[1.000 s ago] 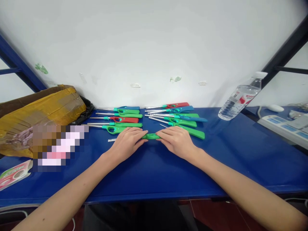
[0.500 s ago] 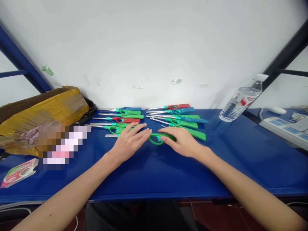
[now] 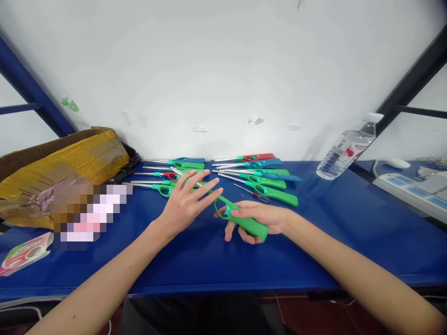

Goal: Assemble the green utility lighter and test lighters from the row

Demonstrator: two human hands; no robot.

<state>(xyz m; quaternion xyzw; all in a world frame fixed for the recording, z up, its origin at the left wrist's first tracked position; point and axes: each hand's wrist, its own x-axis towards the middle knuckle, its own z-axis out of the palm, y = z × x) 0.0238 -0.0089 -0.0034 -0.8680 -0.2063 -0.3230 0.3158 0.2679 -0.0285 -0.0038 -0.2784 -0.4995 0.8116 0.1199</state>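
Observation:
A green long-nosed gas lighter lies in my right hand, thumb beside its turquoise trigger. Its metal tube points up and left, passing behind the fingers of my left hand. That hand is open with fingers spread; whether it touches the tube I cannot tell. Behind it, a row of lighters in green, red and blue lies on the blue table. To the right is a second group of lighters, tubes pointing left. A small screwdriver rests just in front of that group.
At the left stand a taped cardboard box and a pink-and-green card. A tilted water bottle is at the right, near a white power strip. A white wall closes off the back.
My right hand has lifted the green lighter off the table and turned it, tube end up, handle toward me. My left hand's fingers have spread. The screwdriver has come into view.

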